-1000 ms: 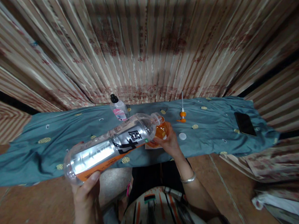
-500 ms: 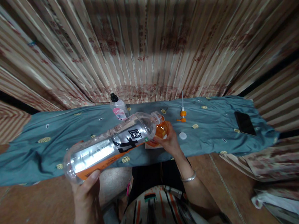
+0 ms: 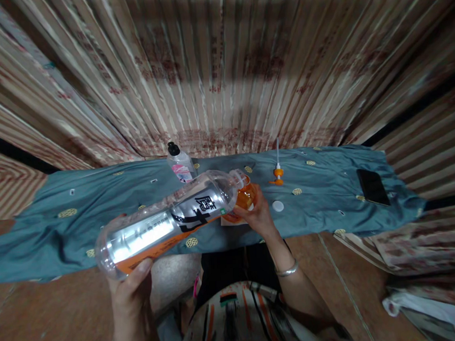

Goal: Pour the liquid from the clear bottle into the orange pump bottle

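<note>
My left hand [image 3: 132, 282] is closed round the base of a large clear plastic bottle [image 3: 169, 219] with a silver and orange label. The bottle lies tilted across the front of me, its uncapped neck pointing right. Its mouth meets the top of an orange see-through bottle [image 3: 245, 197], which my right hand [image 3: 258, 212] grips from the right side. Much of the orange bottle is hidden by my fingers and the large bottle. To the right of that hand are a white cap [image 3: 278, 206] and an orange pump head [image 3: 278, 175] with a clear tube.
A clear bottle with a black cap and pink label [image 3: 181, 165] stands at the back left. A black phone [image 3: 372, 187] lies on the right of the table's teal cloth [image 3: 328, 206]. Striped curtains [image 3: 222, 79] hang right behind the table.
</note>
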Demonstrator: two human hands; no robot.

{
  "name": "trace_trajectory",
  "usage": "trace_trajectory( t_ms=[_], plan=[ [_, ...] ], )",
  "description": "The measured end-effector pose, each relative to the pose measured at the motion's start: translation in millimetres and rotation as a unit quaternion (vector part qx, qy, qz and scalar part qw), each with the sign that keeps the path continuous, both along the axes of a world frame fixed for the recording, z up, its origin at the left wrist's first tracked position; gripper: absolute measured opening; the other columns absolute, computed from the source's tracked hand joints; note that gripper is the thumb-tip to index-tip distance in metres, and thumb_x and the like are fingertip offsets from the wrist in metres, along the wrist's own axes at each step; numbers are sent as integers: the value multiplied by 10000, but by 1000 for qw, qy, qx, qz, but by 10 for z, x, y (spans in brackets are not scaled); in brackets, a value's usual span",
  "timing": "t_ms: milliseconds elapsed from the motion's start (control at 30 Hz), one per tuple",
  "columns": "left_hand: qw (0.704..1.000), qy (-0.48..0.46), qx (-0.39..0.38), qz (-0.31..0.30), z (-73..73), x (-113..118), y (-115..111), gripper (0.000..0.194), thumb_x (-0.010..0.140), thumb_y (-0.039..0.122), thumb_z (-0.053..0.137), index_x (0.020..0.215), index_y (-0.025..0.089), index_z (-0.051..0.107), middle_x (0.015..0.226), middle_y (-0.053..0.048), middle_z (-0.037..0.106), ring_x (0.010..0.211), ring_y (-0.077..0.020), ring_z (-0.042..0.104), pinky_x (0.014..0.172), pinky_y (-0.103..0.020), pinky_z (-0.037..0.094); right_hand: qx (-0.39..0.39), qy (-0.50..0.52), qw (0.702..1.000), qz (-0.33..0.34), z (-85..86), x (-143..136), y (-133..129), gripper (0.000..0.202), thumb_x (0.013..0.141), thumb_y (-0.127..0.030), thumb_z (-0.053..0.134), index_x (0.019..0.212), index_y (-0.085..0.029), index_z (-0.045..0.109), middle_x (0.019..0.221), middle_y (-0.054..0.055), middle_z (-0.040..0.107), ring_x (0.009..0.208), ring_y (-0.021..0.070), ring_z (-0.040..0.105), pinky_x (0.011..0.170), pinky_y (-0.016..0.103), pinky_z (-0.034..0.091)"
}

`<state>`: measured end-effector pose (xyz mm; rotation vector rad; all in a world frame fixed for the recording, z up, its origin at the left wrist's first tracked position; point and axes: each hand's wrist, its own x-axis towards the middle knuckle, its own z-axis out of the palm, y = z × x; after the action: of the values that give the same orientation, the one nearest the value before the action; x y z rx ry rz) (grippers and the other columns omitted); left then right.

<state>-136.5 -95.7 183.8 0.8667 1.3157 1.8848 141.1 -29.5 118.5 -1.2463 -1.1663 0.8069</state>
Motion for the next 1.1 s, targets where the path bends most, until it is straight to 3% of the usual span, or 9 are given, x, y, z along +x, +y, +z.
trace_trajectory(
  t_ms=[200,367,667,933,1100],
  plan=[
    [1000,5,0,-2,13,7,6,722,513,473,1004,1198,305,850,1317,-50,813,1260,-301,740,984,-347,661,-11,11,1000,4,19,-5,1,700,714,-488,1024,1284,-276,676,1182,54,864,1086,313,843,981,463,699],
    [1000,6,0,-7,62,34,-24,627,548,449,1007,1132,283,851,1322,-54,808,1332,-302,718,994,-319,655,-5,21,1000,-1,18,-17,8,685,699,-490,1016,1253,-272,678,1170,63,857,1073,322,840,976,474,693],
    [1000,6,-16,-1,66,48,-57,625,548,440,999,1134,290,844,1333,-49,801,1406,-342,688,1180,-425,597,-15,14,1000,0,20,-13,4,716,695,-505,1026,1277,-280,675,1208,63,857,1167,331,832,1065,499,684],
    [1000,5,-19,8,28,43,-25,649,513,463,1007,1113,278,845,1351,-74,795,1354,-381,716,1128,-481,639,-20,4,1000,-1,15,-6,2,732,694,-504,1032,1291,-278,674,1212,69,857,1134,328,834,1049,491,684],
    [1000,-1,-17,5,80,79,-36,651,526,452,1015,1128,268,848,1347,-69,800,1339,-337,723,1050,-371,642,-20,4,1000,-5,18,-3,0,731,687,-496,1035,1289,-277,683,1199,66,859,1137,335,831,1069,509,674]
  ],
)
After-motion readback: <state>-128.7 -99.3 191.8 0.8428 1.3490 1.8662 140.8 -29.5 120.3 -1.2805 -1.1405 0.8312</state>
